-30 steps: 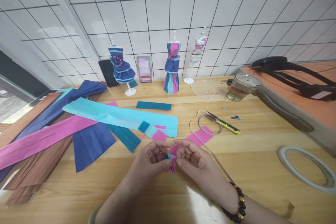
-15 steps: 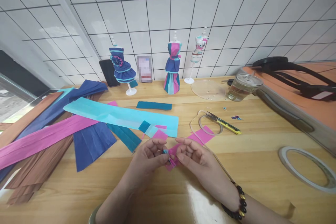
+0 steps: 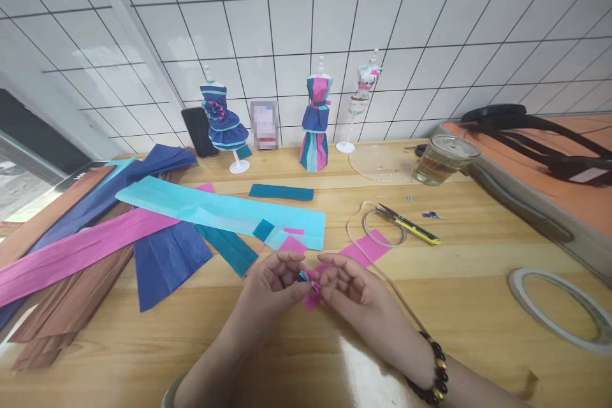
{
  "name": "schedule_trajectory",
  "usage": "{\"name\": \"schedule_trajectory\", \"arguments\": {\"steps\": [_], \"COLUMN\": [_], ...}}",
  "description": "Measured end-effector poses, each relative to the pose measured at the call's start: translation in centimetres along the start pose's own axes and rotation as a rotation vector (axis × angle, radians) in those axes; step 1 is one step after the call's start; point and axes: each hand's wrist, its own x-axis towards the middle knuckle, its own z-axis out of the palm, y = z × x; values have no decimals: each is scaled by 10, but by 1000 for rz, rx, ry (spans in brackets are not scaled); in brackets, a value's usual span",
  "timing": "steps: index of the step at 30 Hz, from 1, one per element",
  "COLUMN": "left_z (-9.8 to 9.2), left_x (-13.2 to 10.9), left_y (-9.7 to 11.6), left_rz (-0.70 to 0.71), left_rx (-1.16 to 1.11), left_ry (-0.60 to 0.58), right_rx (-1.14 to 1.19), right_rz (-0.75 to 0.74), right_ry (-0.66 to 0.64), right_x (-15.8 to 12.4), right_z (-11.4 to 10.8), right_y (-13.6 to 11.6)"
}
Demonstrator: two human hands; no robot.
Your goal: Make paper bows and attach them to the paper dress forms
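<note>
My left hand (image 3: pixel 270 296) pinches a small gathered crepe-paper piece (image 3: pixel 304 276), light blue, dark blue and pink, between thumb and fingertips. On its other side, the thumb and index finger of my right hand (image 3: pixel 361 293) close on the pink edge; the other fingers curl loosely. Fingertips hide part of the piece. Just beyond the hands lie a pink paper strip (image 3: pixel 366 250) and a pink paper square (image 3: pixel 292 244). A wide light-blue crepe-paper strip (image 3: pixel 215 210) stretches to the left, with a teal strip (image 3: pixel 227 250) partly under it.
Three dressed mini mannequins (image 3: pixel 224 118) stand by the tiled wall, near a phone (image 3: pixel 198 132). To the right are a yellow utility knife (image 3: pixel 423 233), a thin tape roll (image 3: pixel 366 220), a larger tape roll (image 3: pixel 519 296) and a lidded cup (image 3: pixel 442 162). Brown crepe paper (image 3: pixel 79 306) lies left.
My right thumb and fingertips have come in closer to the small paper piece, which has turned slightly between my hands. The view has shifted a little; the other things lie as before.
</note>
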Motion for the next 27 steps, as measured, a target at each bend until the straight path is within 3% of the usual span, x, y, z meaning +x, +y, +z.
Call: {"name": "schedule_trajectory", "arguments": {"steps": [15,27], "left_z": [7,10], "left_x": [-1,-2], "left_y": [0,3], "left_rz": [26,-3], "left_rx": [228,227], "left_ry": [16,-24], "right_rx": [-21,-58], "right_rz": [26,-19], "right_ry": [-25,16], "right_x": [2,2], "right_z": [-2,0], "right_y": [-3,0]}}
